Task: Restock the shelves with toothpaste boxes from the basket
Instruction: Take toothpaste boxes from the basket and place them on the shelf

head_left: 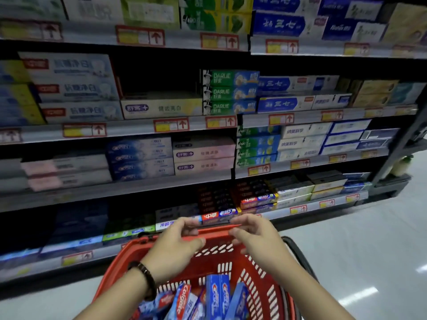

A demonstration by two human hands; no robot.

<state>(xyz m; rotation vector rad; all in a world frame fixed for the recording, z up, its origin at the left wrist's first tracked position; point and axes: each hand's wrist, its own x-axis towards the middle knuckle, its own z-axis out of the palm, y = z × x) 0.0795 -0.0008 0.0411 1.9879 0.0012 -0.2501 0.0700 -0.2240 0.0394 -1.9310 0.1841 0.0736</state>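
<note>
Both hands hold one red-and-blue toothpaste box flat, above the far rim of the red basket. My left hand grips its left end and my right hand its right end. The box hovers in front of the low shelf, level with a matching stack of red-and-blue boxes. Inside the basket lie several blue and red toothpaste boxes, standing and leaning. A dark bracelet sits on my left wrist.
Several shelf tiers of toothpaste boxes fill the view, with red-and-yellow price tags on the rails. A dark gap opens above the cream boxes on the second tier. Pale shiny floor spreads to the right.
</note>
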